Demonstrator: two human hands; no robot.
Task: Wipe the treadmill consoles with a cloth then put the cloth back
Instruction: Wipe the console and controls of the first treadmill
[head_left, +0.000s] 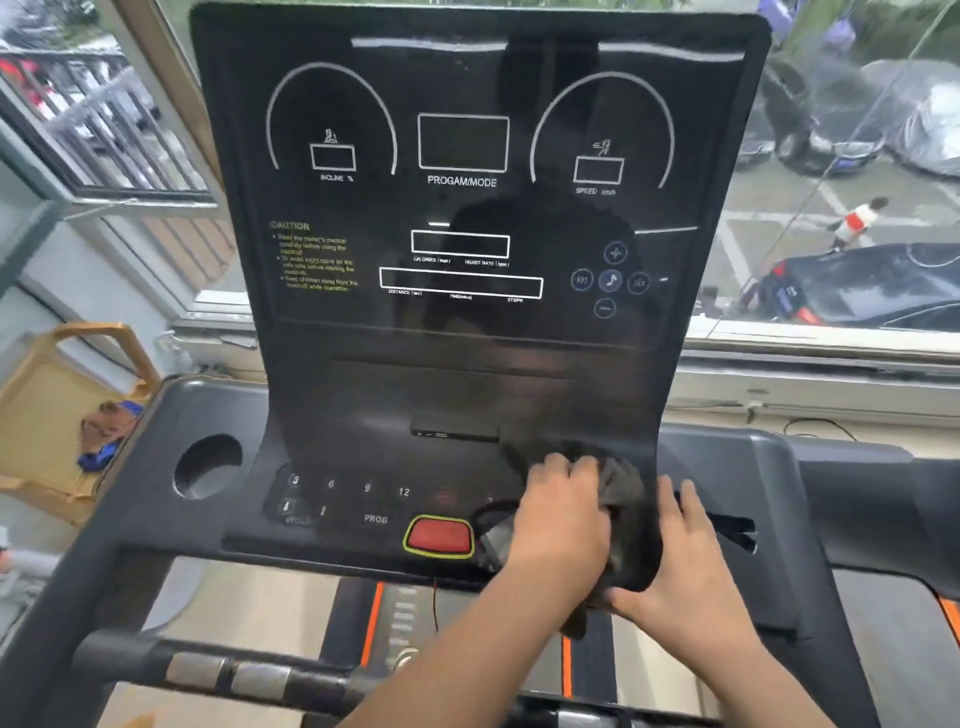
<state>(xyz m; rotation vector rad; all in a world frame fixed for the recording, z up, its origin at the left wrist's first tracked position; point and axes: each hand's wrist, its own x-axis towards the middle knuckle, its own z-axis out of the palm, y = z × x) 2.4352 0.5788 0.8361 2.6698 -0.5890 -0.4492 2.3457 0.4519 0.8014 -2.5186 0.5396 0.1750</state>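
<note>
The black treadmill console (467, 218) stands upright in front of me, its display dark. A dark grey cloth (621, 480) is bunched on the lower right of the keypad panel, and one end of it hangs over the front edge. My left hand (563, 519) lies on top of the cloth with its fingers curled into it. To the right of the cloth, my right hand (683, 561) rests on the console's lower right corner with straight fingers. Its thumb reaches under the edge, close to the hanging cloth.
A red stop button (439, 538) sits just left of my left hand, with number keys further left. There is a round cup holder (208, 467) at the left, a handlebar (234, 675) below, a yellow plastic chair (62, 405) at far left, and a window behind.
</note>
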